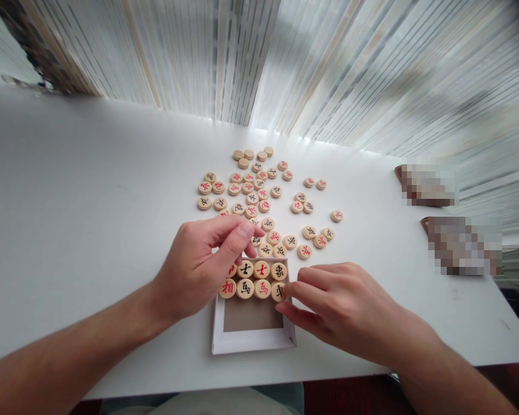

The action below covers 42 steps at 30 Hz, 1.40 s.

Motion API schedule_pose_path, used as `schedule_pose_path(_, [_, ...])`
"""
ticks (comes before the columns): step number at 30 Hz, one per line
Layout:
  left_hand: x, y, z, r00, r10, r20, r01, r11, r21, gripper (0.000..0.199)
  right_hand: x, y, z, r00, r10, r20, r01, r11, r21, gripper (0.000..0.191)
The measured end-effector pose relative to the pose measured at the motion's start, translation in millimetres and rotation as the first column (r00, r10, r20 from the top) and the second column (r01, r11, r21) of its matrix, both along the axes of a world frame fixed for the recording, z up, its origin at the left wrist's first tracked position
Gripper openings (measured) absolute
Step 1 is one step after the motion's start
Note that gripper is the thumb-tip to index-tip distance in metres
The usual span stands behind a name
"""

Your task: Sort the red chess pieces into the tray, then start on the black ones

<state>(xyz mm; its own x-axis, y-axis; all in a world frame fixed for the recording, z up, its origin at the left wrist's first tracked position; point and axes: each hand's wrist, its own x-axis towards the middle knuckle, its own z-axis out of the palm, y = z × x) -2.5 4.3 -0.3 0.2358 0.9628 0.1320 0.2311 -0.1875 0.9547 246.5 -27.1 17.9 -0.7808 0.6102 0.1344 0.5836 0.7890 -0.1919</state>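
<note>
A white open box (254, 341) lies near the front edge of the table, with two rows of round wooden pieces in its far part, marked in black or red. My right hand (337, 300) is at the box's right side, its fingers round the black-marked piece (278, 290) at the end of the nearer row. Above the box's far left corner is my left hand (203, 259), thumb and fingers pressed together; whatever they may hold is hidden. Beyond the hands, many loose pieces (251, 198) are scattered, most with their marks up and several blank side up.
The white table (112, 190) reaches back to a striped curtain (199, 57). Two blurred-out objects (428, 185) with brown edges lie at the right side. Some loose pieces (304, 251) sit close behind my right hand.
</note>
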Motion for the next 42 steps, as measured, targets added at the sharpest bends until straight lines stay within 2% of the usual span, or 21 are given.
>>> schedule_pose_path(6, [0, 2, -1.6, 1.0, -0.001, -0.007, 0.001, 1.0, 0.009, 0.037, -2, 0, 1.2, 1.0, -0.001, 0.004, 0.0, 0.999, 0.037, 0.04])
schedule_pose_path(14, [0, 1, -2.4, 1.0, -0.01, -0.007, 0.01, 1.0, 0.009, 0.037, -2, -1, 1.7, 1.0, 0.006, -0.011, -0.006, 1.0, 0.005, 0.027])
schedule_pose_path(32, [1, 1, 1.7, 1.0, 0.003, -0.03, -0.002, 0.999, 0.037, 0.037, -2, -1, 2.5, 1.0, 0.0, -0.008, 0.0, 1.0, 0.028, 0.025])
schedule_pose_path(34, [1, 1, 2.1, 1.0, 0.0, -0.02, 0.001, 0.999, 0.036, 0.036, -1, -1, 4.8, 0.997, 0.003, -0.071, 0.001, 0.999, 0.05, 0.022])
schedule_pose_path(37, [0, 2, 2.5, 1.0, 0.005, -0.01, -0.005, 0.999, 0.036, 0.035, 1, 5, 7.7, 0.958, -0.025, -0.287, 0.064, 0.99, 0.126, 0.016])
schedule_pose_path(39, [-2, 3, 2.1, 1.0, 0.021, -0.011, -0.021, 0.998, 0.053, 0.034, 4, 14, 5.7, 0.888, -0.082, -0.452, 0.18, 0.967, 0.178, 0.018])
schedule_pose_path(42, [-8, 6, 1.8, 0.998, 0.056, -0.02, -0.053, 0.994, 0.1, 0.03, 9, 33, -5.2, 0.778, -0.238, -0.581, 0.404, 0.898, 0.173, 0.036])
